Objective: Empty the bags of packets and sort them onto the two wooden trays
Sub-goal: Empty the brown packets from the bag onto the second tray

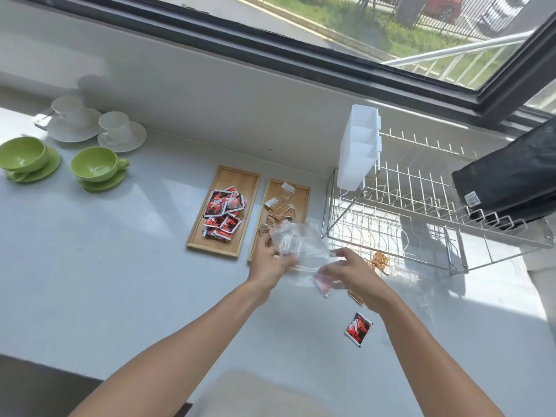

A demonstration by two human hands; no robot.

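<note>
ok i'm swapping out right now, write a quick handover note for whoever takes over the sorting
Left hand and right hand: both hold the clear bag over the near end of the right tray.
Left tray: red-black packets piled.
Right tray: tan packets.
Left to do: one red-black packet loose on the counter, orange packets by the dish rack; finish emptying.
</note>
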